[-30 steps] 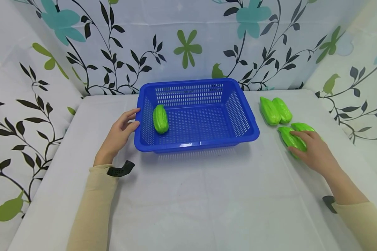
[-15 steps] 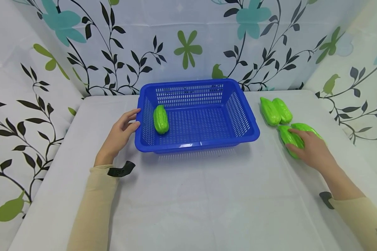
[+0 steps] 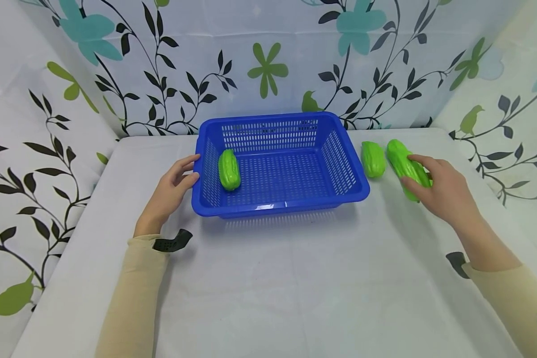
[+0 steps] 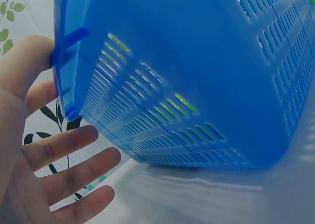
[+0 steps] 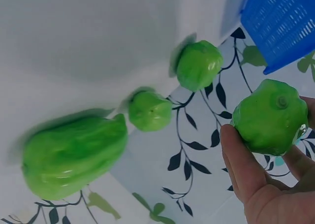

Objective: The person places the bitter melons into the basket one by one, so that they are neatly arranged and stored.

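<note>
- Sleeves [image 3: 130,298] reach in from the near side.
- Right hand [image 3: 447,191] has just lifted a green veggie [image 5: 270,118] off the table [image 3: 286,288], on the right; fingers curl around it.
- Left hand [image 3: 166,191], fingers loose and spread, touches the left rim of the blue basket [image 3: 277,206].
- One veggie [image 3: 229,170] is inside, at the basket's left; now just three more veggies [image 5: 74,155] lie on the table, to the right.

A basket [image 3: 277,205] is standing on the table [image 3: 268,293] between left hand [image 3: 169,191] and right hand [image 3: 449,191], one gourd [image 3: 229,170] lying in its left end; rightward, the right hand is holding another gourd [image 5: 270,116] near three more gourds [image 5: 74,157].
</note>
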Tool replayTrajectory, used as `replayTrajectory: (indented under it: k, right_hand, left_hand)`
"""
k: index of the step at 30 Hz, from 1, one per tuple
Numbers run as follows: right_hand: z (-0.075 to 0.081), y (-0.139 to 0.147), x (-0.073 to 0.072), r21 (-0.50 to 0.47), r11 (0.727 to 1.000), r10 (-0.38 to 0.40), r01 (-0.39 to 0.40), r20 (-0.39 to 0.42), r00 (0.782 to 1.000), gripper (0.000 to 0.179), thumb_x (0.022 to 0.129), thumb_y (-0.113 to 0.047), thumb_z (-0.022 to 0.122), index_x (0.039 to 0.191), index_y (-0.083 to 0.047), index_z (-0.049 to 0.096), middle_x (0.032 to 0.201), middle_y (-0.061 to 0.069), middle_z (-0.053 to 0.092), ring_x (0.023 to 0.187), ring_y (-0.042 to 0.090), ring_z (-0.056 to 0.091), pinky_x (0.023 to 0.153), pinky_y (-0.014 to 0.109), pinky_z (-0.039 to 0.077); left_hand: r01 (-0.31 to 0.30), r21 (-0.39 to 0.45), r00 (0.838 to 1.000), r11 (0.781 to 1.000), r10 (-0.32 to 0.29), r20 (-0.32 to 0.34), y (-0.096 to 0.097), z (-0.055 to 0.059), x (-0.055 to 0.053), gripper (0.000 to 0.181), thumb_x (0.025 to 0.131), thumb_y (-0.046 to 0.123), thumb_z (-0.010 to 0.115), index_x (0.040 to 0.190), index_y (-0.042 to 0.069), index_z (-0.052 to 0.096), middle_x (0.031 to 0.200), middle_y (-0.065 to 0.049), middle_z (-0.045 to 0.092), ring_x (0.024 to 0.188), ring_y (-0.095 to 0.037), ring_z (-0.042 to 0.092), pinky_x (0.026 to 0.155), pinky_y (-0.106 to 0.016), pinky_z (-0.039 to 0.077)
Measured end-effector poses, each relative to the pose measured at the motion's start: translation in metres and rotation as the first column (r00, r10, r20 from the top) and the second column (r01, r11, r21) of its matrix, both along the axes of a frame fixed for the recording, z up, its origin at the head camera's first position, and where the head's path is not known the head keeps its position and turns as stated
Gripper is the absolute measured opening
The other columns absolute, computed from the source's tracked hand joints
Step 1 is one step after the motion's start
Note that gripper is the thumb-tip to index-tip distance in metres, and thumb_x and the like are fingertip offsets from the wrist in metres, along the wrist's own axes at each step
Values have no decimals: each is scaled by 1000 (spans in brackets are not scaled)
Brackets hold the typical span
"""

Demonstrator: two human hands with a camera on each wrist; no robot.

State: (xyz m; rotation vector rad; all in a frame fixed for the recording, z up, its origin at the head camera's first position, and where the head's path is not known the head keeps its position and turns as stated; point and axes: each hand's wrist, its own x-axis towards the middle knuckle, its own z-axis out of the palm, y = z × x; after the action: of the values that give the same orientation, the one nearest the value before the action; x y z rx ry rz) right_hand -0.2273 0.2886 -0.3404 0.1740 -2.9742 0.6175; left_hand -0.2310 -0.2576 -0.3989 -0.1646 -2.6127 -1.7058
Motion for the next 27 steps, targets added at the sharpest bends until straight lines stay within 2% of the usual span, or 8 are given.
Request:
replayTrajectory:
  k: [11, 15, 20, 27]
  right_hand:
    - [34, -45, -10, -53, 998, 41, -45, -85, 996, 60, 97, -40, 57, 148, -12, 42, 137, 29, 44, 112, 46, 47, 82, 62, 51]
    - [42, -61, -16, -66, 994, 81, -89, -111, 991, 56, 98, -37, 57, 147, -13, 44, 138, 26, 45, 113, 44, 48, 84, 61, 50]
    - [49, -83, -25, -80, 988, 122, -131, -106, 987, 56, 98, -38, 57, 147, -14, 44, 138, 24, 47, 114, 43, 50, 84, 59, 52]
    - [58, -115, -39, -119, 969, 204, -217, -113, 972, 55, 97, -35, 59, 145, -10, 46, 135, 22, 51, 112, 41, 56, 81, 54, 55]
  left_hand:
    - [4, 3, 1000, 1000, -4, -5, 0, -1, 0, 56, 100, 41, 52, 152, 27, 35, 153, -13, 35, 136, -36, 40, 108, -59, 35]
    - [3, 3, 1000, 1000, -3, 0, 0, 0, 1, 56, 100, 41, 52, 152, 28, 35, 153, -13, 35, 137, -36, 39, 108, -59, 34]
    - [-2, -4, 1000, 1000, 2, 2, 0, -1, 1, 56, 100, 42, 53, 152, 29, 35, 154, -13, 34, 137, -36, 38, 108, -60, 33]
    - [-1, 11, 1000, 1000, 1, -3, 0, -3, -1, 56, 100, 40, 53, 152, 28, 35, 154, -12, 35, 137, -35, 39, 108, -59, 34]
